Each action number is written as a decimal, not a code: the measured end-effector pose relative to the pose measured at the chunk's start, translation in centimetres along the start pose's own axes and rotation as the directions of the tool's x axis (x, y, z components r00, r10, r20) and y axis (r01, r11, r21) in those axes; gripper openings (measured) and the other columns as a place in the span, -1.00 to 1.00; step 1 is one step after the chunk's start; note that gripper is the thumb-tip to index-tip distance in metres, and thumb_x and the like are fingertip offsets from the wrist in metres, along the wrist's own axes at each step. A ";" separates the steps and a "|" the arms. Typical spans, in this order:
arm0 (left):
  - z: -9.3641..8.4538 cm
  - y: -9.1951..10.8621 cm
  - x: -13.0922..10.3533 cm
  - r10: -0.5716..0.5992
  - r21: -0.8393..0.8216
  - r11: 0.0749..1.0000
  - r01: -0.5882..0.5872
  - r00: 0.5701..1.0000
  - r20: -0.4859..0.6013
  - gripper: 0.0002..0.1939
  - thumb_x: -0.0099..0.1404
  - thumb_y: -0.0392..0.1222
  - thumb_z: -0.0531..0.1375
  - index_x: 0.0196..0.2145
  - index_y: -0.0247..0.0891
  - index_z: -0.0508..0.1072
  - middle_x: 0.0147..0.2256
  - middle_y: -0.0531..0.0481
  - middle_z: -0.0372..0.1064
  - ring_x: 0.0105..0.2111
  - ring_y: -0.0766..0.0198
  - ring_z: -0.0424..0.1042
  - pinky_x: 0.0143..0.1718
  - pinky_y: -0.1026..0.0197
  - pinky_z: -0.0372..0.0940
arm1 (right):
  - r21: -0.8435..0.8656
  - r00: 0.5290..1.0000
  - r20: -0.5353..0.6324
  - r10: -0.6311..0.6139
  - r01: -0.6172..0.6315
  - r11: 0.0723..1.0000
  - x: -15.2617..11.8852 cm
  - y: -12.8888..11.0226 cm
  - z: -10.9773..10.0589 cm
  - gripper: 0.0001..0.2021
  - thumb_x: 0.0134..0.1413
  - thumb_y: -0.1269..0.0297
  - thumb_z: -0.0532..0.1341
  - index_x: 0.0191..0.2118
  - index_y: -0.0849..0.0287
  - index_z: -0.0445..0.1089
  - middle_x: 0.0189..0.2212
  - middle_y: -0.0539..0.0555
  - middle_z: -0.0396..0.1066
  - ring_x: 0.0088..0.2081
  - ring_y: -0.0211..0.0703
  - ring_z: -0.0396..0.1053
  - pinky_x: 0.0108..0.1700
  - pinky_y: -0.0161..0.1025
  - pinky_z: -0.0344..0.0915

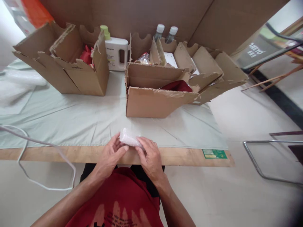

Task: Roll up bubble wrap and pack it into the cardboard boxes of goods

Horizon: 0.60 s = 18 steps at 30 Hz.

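A small packet rolled in clear bubble wrap is held just above the front edge of the table, tilted slightly down to the right. My right hand grips its right end between thumb and fingers. At the other end, my left hand curls loosely, its fingertips against the wrap and its thumb stretched along the lower edge. What lies inside the bubble wrap cannot be made out.
Behind my hands stands a divided cardboard box with dark red cloth. Further left are another cardboard box and a white jug. A pale cable hangs over the table's left front edge. Bubble wrap sheets lie far left.
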<state>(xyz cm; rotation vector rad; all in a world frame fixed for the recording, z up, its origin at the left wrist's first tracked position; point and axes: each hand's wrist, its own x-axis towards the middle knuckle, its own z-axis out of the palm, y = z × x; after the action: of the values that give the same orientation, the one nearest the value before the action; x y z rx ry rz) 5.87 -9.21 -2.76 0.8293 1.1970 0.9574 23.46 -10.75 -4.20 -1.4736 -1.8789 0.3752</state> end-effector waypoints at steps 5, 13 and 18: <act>1.1 0.3 -0.2 0.029 -0.040 0.999 -0.025 0.996 0.089 -0.05 0.16 0.02 0.33 0.38 -0.27 0.02 0.11 -0.23 0.44 0.03 0.04 0.50 0.07 0.01 0.40 | 0.083 1.000 -0.001 0.027 -0.027 0.996 -1.4 -1.8 -0.5 -0.73 0.30 0.37 0.15 0.05 0.11 0.46 -0.08 0.13 0.58 -0.05 -0.03 0.51 0.00 -0.05 0.40; 1.1 0.9 -0.6 0.096 0.025 0.994 -0.108 0.951 0.294 -0.21 0.19 -0.08 0.23 0.35 -0.17 0.14 -0.08 -0.12 0.50 -0.22 0.15 0.51 -0.19 0.13 0.45 | 0.282 0.985 0.049 0.168 -0.175 0.943 -1.0 -0.1 -5.5 -0.48 0.19 0.07 0.30 0.23 0.05 0.36 0.18 0.24 0.40 0.19 0.16 0.38 0.17 0.10 0.38; 2.4 1.7 -0.6 0.038 0.013 0.999 -0.046 0.924 0.380 -0.17 0.18 -0.10 0.29 0.38 -0.06 0.13 -0.05 -0.07 0.49 -0.21 0.15 0.53 -0.17 0.16 0.45 | 0.621 0.865 0.409 0.290 -0.497 0.606 -0.1 1.7 -6.0 -0.26 0.02 -0.18 0.39 0.25 0.08 0.34 0.05 0.24 0.52 0.04 0.12 0.51 0.05 -0.02 0.45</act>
<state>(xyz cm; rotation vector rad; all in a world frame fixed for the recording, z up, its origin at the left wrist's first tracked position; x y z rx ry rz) 7.86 -9.19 -0.60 1.0095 0.8565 0.7738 28.77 -11.47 -1.01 -1.2901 -1.2872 1.4230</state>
